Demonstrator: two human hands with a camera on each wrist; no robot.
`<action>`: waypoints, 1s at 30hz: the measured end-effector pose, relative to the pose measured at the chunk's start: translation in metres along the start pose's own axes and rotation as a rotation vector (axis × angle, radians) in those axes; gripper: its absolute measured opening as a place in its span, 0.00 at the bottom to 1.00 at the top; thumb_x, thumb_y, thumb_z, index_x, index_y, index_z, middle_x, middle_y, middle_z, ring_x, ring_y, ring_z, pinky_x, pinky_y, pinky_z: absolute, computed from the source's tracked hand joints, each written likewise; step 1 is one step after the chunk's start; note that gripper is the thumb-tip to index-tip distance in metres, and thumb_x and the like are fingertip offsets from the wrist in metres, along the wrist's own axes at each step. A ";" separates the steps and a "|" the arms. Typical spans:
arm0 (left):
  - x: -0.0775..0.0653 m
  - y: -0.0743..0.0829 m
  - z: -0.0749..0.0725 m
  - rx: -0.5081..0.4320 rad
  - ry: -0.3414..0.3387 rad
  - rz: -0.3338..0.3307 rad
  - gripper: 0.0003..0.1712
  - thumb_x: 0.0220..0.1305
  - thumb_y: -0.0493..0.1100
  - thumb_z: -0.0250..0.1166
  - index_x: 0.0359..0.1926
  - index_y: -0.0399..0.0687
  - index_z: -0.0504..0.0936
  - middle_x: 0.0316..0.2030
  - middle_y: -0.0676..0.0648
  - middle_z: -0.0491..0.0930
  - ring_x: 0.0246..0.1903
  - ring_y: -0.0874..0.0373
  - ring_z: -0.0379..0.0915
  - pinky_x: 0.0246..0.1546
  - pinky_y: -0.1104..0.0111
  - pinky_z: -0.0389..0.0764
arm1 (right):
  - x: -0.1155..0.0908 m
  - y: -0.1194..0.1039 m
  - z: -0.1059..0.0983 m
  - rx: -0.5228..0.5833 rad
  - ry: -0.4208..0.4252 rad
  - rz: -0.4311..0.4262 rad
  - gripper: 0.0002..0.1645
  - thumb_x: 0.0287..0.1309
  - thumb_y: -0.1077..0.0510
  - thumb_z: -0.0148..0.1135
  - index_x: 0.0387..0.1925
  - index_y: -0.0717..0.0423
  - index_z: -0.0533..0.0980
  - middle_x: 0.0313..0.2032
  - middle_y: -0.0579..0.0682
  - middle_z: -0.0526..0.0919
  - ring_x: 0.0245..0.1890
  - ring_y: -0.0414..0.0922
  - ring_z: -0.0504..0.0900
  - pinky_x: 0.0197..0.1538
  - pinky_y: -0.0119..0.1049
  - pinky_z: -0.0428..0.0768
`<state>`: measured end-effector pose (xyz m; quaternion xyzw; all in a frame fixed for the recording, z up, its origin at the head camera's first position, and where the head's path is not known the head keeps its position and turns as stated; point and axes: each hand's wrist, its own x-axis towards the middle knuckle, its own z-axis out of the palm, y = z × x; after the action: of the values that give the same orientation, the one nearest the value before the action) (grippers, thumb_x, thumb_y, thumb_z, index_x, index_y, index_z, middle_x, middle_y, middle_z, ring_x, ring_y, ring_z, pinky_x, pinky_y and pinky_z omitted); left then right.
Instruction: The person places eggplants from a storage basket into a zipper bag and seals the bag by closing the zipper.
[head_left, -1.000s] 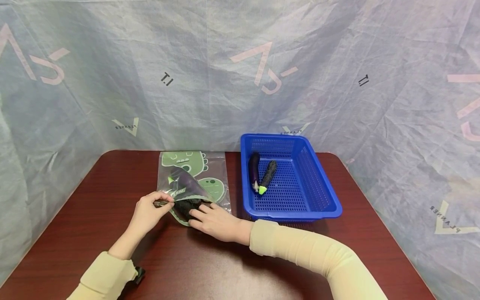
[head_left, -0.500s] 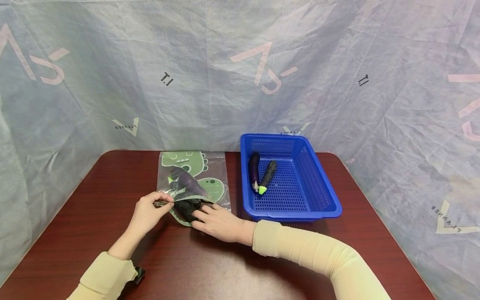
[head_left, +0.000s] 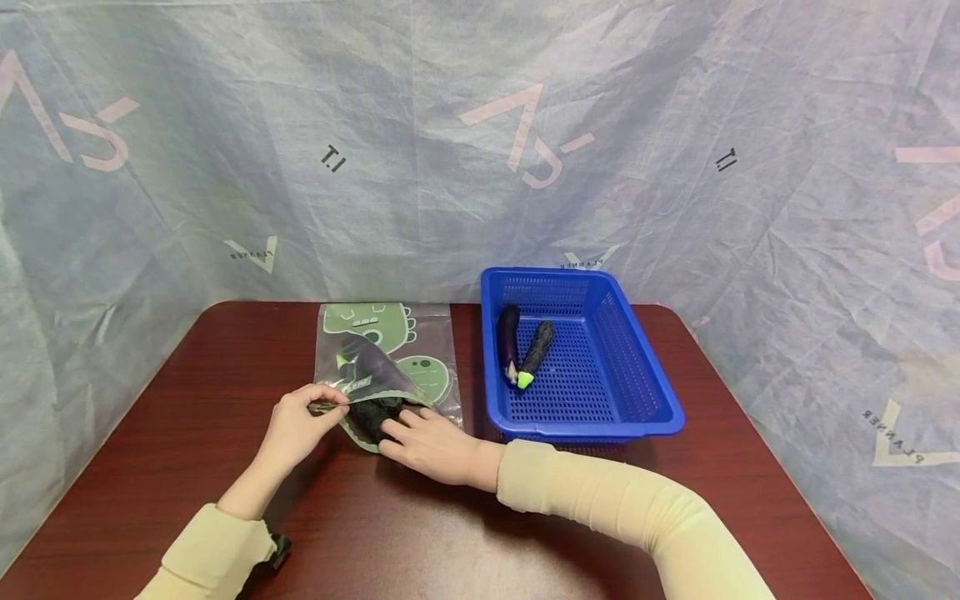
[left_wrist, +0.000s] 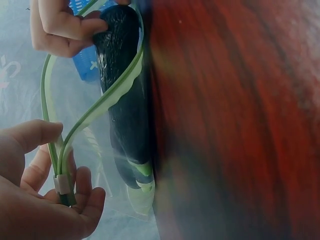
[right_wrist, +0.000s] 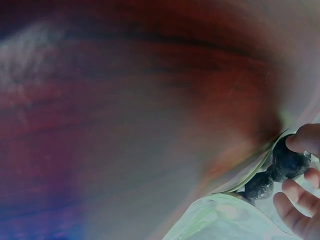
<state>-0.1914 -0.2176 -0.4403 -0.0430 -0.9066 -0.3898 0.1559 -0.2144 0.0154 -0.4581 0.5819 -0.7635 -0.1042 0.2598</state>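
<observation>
A clear zip bag (head_left: 431, 321) with green cartoon prints lies on the table, its green-edged mouth held apart toward the person. My left hand (head_left: 296, 422) pinches the left end of that mouth; in the left wrist view its fingers are around the small pale slider (left_wrist: 62, 184). My right hand (head_left: 437, 448) is at the mouth's right side, thumb and fingers on the end of a dark wrinkled cucumber (left_wrist: 118, 45), which lies inside. In the right wrist view two dark rounded ends (right_wrist: 290, 160) show in the opening. A purple eggplant (head_left: 375, 362) shows through the film.
Right of the bag stands a blue perforated basket (head_left: 651, 371). Against its left wall lie another purple eggplant (head_left: 508, 337) and another dark wrinkled cucumber (head_left: 537, 352) with a bright green tip. A grey printed cloth (head_left: 420, 167) hangs behind the red-brown table (head_left: 225, 358).
My right hand shifts slightly right, then back left, at the bag's mouth. My left hand, the bag and the basket stay in place.
</observation>
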 end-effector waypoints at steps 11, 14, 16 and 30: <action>0.001 0.001 0.002 0.007 0.014 0.029 0.05 0.51 0.38 0.71 0.30 0.52 0.84 0.32 0.51 0.83 0.30 0.63 0.76 0.32 0.72 0.74 | 0.009 -0.002 0.001 -0.034 -0.012 0.026 0.06 0.64 0.51 0.48 0.39 0.45 0.70 0.40 0.42 0.70 0.39 0.44 0.71 0.37 0.35 0.72; 0.001 0.001 0.002 0.007 0.017 0.032 0.05 0.51 0.38 0.71 0.30 0.52 0.84 0.32 0.51 0.83 0.30 0.63 0.76 0.31 0.72 0.74 | 0.011 -0.003 0.000 -0.045 -0.021 0.038 0.07 0.65 0.50 0.47 0.39 0.45 0.70 0.40 0.42 0.71 0.40 0.44 0.72 0.37 0.35 0.72; 0.001 0.001 0.003 0.009 0.018 0.033 0.05 0.51 0.38 0.71 0.30 0.52 0.84 0.33 0.51 0.83 0.30 0.63 0.76 0.31 0.72 0.74 | 0.014 -0.003 -0.001 -0.051 -0.031 0.049 0.08 0.66 0.49 0.45 0.39 0.44 0.70 0.41 0.42 0.71 0.40 0.43 0.72 0.37 0.35 0.72; 0.001 0.002 0.001 0.020 0.024 0.034 0.05 0.51 0.38 0.71 0.30 0.51 0.84 0.32 0.50 0.83 0.31 0.59 0.77 0.31 0.70 0.73 | 0.026 -0.003 0.009 -0.115 -0.027 0.077 0.06 0.63 0.50 0.49 0.39 0.44 0.71 0.42 0.41 0.72 0.40 0.42 0.73 0.32 0.31 0.73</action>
<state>-0.1919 -0.2154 -0.4394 -0.0520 -0.9076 -0.3785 0.1739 -0.2212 -0.0113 -0.4598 0.5346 -0.7816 -0.1457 0.2865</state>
